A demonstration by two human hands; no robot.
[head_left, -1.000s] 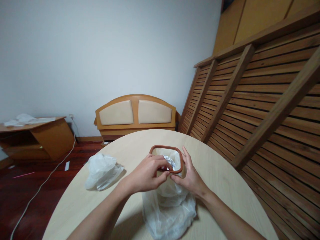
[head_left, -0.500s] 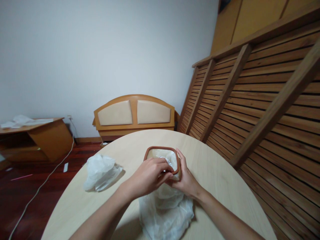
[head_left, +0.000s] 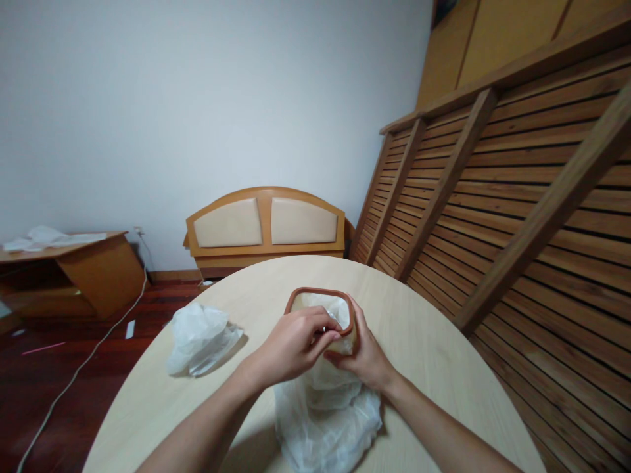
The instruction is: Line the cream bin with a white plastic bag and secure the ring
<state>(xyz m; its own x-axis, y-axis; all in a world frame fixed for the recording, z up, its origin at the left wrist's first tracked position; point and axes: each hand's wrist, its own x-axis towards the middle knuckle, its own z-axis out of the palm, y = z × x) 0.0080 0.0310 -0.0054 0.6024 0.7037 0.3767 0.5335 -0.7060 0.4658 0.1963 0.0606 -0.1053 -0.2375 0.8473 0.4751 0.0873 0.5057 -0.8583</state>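
Note:
A small trash bin with a brown rounded-square rim [head_left: 321,290] stands in front of me, lined with a thin white plastic bag [head_left: 328,427] that spills out over its near side onto the table. My left hand [head_left: 298,345] is closed at the near edge of the rim, fingers curled over to the inside and thumb outside, pinching the edge. Around the right side of the bin is my right hand [head_left: 365,351], its fingers wrapped on the wall and its thumb in front. The hands and the bag hide most of the bin's body.
A crumpled white plastic bag [head_left: 202,338] lies on the left of the round wooden table [head_left: 424,381]. Beyond the table stands a headboard [head_left: 266,223]. A slatted wooden frame [head_left: 493,190] leans along the right. On the left, a low desk [head_left: 108,269] and a cable [head_left: 86,364].
My left hand's fingers have shifted a little at the near rim, with the thumb now raised along the edge. My right hand keeps its hold on the bin, almost still.

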